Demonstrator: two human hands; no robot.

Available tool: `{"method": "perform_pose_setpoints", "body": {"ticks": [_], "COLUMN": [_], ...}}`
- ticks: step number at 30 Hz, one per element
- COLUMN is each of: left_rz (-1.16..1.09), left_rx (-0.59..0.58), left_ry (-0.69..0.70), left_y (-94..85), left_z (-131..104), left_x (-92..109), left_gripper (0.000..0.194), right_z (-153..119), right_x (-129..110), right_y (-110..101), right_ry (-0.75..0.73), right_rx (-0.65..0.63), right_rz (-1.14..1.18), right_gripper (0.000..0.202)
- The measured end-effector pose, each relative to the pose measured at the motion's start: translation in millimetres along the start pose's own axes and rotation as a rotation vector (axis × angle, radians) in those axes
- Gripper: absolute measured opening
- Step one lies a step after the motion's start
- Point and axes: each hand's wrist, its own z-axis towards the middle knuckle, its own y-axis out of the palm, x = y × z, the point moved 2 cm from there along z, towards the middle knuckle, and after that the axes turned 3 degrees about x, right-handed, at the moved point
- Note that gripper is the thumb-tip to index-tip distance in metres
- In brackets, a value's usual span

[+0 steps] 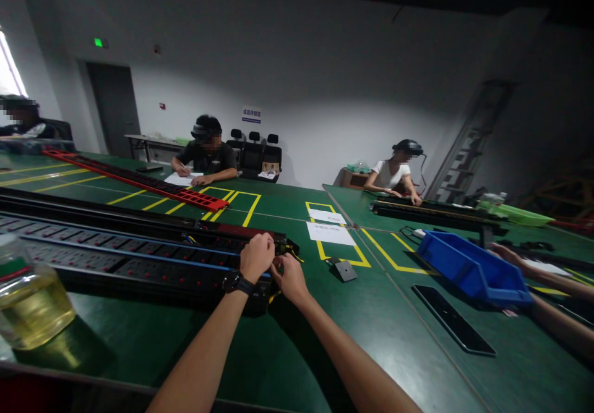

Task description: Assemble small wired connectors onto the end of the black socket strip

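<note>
Head view, bottle (13, 284) of yellow liquid (39, 313), blue bin (457, 271), left hand (257, 259), right hand (291, 277) at panel (148, 269), grips unclear

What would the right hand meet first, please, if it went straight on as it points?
Probably the end of the black slotted rack, which the right hand seems to touch; the left hand is close by, depth unclear.

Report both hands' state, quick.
Left hand: fingers curled at the end of the long black unit; what it grips, if anything, cannot be told.
Right hand: fingers bent at the same end; whether it holds anything cannot be told.
</note>
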Motion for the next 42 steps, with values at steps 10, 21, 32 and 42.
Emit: {"method": "perform_pose_setpoints", "body": {"ticks": [10, 21, 32, 42], "left_rz": [0.016, 0.008, 0.054, 0.122], "left_rx": [0.053, 0.014, -0.034, -0.164], "left_ry": [-0.011, 0.013, 0.026, 0.093], "left_y": [-0.9, -1.5, -2.5, 0.1], "left_z": [-1, 2, 7, 7], "left_x": [1, 0, 1, -1], "left_gripper": [0.027, 0.031, 0.032, 0.025], "right_z": [22, -18, -20, -26], "right_x": [56, 190, 187, 185], "right_y": [-89, -187, -185, -192], "right_ry": [0.324, 0.567, 0.703, 0.862], "right_rx": [0.25, 0.492, 0.152, -0.078], "right_rz": [0.398, 0.092, -0.298, -0.417], "right_gripper": [0.043, 0.049, 0.039, 0.031]}}
